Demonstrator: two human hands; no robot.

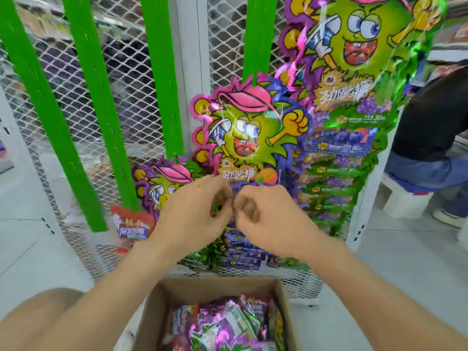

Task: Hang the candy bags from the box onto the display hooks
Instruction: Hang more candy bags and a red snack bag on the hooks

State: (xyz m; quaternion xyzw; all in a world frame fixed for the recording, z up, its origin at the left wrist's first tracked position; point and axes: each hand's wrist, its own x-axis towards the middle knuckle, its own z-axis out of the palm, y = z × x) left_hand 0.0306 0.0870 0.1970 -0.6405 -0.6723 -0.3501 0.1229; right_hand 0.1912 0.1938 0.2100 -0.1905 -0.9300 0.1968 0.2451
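Though smeared by motion, plain enough: at far left, pale grey floor (22, 236) with a thin seam, running up to a white wire mesh panel (121, 72). Down the mesh, four bright green strips (101, 110), slotted and bare along most of their length. Low on the left strips, a red-topped card (131, 221) and a small cartoon card (164, 181) with a pink cap. Further right and higher, a bigger cartoon card (243, 133) of the same kind.

In front of that, left hand (195, 211) with fingers and thumb curled in tight, pinching the top of a purple candy bag (240, 184). Just beside it, right hand (266, 216), curled the same way and pinching the same bag from the other side. Fingertips too blurred to read the hold more closely. Below the hands, more purple and green bags hanging against the mesh.

At bottom centre, between the forearms, an open cardboard box (217, 285), packed with loose bags (222, 325) in purple, green and red.

To the right, a tall hanging strip of bags (354, 153), green and purple, filled from top to bottom under the largest cartoon card. Past a white upright post (364, 198), another person (430, 122) in a dark top and blue jeans, seated on a white stool (405, 198), with one pale shoe on the same grey floor.
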